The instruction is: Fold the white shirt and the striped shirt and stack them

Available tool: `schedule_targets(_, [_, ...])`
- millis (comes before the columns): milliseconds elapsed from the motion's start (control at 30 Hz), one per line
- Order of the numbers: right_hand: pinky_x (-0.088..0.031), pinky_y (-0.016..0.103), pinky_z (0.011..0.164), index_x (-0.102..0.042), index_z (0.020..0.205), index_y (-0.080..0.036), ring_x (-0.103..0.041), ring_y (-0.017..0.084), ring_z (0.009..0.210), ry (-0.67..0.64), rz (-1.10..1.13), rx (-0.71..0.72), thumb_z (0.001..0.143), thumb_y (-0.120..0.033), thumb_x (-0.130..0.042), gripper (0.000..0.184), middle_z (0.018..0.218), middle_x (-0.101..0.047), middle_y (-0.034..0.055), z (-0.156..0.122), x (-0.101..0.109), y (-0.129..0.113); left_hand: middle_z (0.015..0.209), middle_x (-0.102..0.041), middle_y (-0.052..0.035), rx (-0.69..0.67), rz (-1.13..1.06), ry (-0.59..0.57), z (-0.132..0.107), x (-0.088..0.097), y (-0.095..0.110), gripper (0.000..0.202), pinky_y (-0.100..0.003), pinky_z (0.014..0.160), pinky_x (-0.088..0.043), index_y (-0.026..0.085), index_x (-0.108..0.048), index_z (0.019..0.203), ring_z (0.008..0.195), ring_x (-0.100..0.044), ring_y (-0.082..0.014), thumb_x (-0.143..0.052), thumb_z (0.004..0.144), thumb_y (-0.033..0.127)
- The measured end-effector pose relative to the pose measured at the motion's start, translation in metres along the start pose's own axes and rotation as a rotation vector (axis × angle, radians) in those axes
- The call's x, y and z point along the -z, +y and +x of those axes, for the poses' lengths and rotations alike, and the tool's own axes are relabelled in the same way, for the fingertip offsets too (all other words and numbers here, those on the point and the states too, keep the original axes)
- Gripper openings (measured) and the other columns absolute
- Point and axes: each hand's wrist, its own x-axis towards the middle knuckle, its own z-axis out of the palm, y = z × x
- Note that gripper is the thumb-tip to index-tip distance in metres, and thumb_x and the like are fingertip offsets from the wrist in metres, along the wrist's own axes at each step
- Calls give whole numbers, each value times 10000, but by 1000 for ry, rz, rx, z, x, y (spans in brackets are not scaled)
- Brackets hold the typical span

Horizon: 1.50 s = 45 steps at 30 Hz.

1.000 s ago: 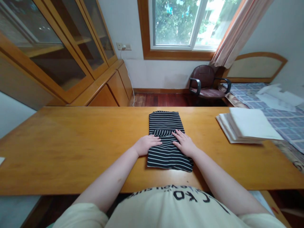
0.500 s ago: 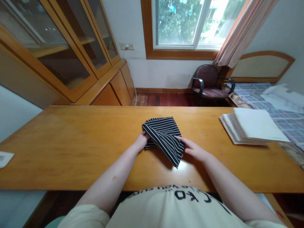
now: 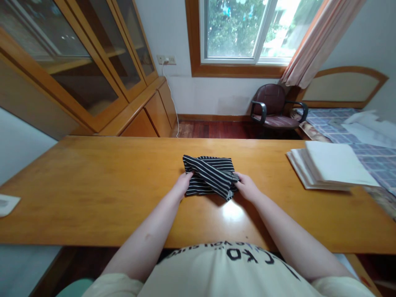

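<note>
A black cloth with white stripes (image 3: 210, 175) lies partly folded over itself near the middle of the wooden table (image 3: 102, 194). Its upper layer runs slantwise, raised at the front right corner, where a greyer side shows. My left hand (image 3: 185, 182) pinches the cloth at its left edge, thumb on top. At the right edge my right hand (image 3: 246, 186) has its fingers closed on the gathered corner. Some fingertips of both hands are hidden by the fabric.
A stack of white folded sheets or boards (image 3: 332, 165) sits at the table's right end. A white flat object (image 3: 8, 205) lies at the left edge. Beyond the table stand a brown office chair (image 3: 274, 107), glass-door cabinets (image 3: 123, 78) and a bed (image 3: 337, 119).
My right hand has gone from outstretched fingers touching the cloth to gripping its right edge. The cloth's front corner has moved back and up, and its upper layer now lies more level.
</note>
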Motion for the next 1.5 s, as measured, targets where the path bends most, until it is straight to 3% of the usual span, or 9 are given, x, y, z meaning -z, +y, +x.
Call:
schedule_targets(100, [-485, 376, 841, -700, 987, -137, -640, 264, 939, 43, 235, -173, 831, -556, -469, 504, 930, -724, 87, 13, -4, 9, 976, -731, -97, -81, 162, 74, -2, 5, -3, 312, -364, 864, -515, 150, -661, 1038, 939, -680, -238, -572, 822, 357])
schedule_targets(233, [-434, 349, 930, -709, 945, -148, -609, 258, 1042, 162, 277, -234, 822, -656, -415, 600, 1016, -712, 102, 20, -4, 12, 1035, -708, -116, -194, 428, 144, 2, 9, -12, 292, -383, 865, -495, 153, -650, 1012, 964, -659, -256, -582, 815, 358])
schedule_targets(500, [-453, 304, 707, -650, 799, -173, -627, 223, 791, 248, -41, -311, 836, -460, -440, 358, 803, -699, 68, 28, -12, 20, 1153, -660, -109, -312, 528, 173, 4, 8, -23, 361, -344, 900, -462, 186, -560, 1153, 1051, -617, -227, -596, 816, 311])
schedule_targets(767, [-419, 267, 628, -662, 770, -167, -620, 199, 715, 198, -177, -354, 854, -483, -459, 384, 749, -687, 69, 34, -7, 16, 1067, -689, -127, -126, 769, 172, 12, 19, -4, 373, -343, 812, -475, 166, -620, 1015, 977, -638, -258, -479, 864, 477])
schedule_targets(867, [-420, 269, 647, -664, 792, -169, -625, 207, 757, 189, -259, -357, 852, -435, -498, 320, 787, -693, 74, 36, -9, 12, 983, -702, -125, -116, 830, 188, 19, 22, 3, 362, -365, 785, -467, 180, -639, 906, 935, -639, -285, -474, 854, 497])
schedule_targets(1000, [-418, 298, 689, -657, 840, -172, -619, 231, 820, 253, -354, -365, 909, -376, -393, 341, 836, -682, 109, 29, -15, 7, 920, -708, -101, -138, 889, 202, 15, 21, 3, 230, -344, 777, -456, 203, -626, 930, 907, -642, -272, -569, 810, 391])
schedule_targets(1133, [-428, 301, 700, -663, 889, -171, -624, 230, 834, 269, -378, -377, 917, -432, -361, 400, 872, -688, 120, 29, -9, 6, 938, -707, -122, -152, 878, 238, 14, 25, 8, 297, -360, 802, -453, 195, -621, 968, 935, -641, -288, -571, 804, 438])
schedule_targets(1300, [-435, 284, 776, -647, 1045, -126, -624, 218, 946, 303, -366, -402, 912, -506, -358, 495, 1027, -685, 147, 65, 4, 6, 1012, -694, -162, -170, 826, 303, 44, 28, 32, 425, -383, 862, -437, 170, -613, 1004, 998, -628, -293, -458, 850, 534])
schedule_targets(1500, [-438, 310, 787, -689, 930, -130, -637, 253, 916, 234, -428, -411, 866, -558, -430, 504, 967, -692, 162, 105, -2, 1, 977, -705, -147, -191, 837, 299, 77, 8, 41, 327, -365, 846, -442, 197, -647, 794, 983, -630, -295, -519, 823, 496])
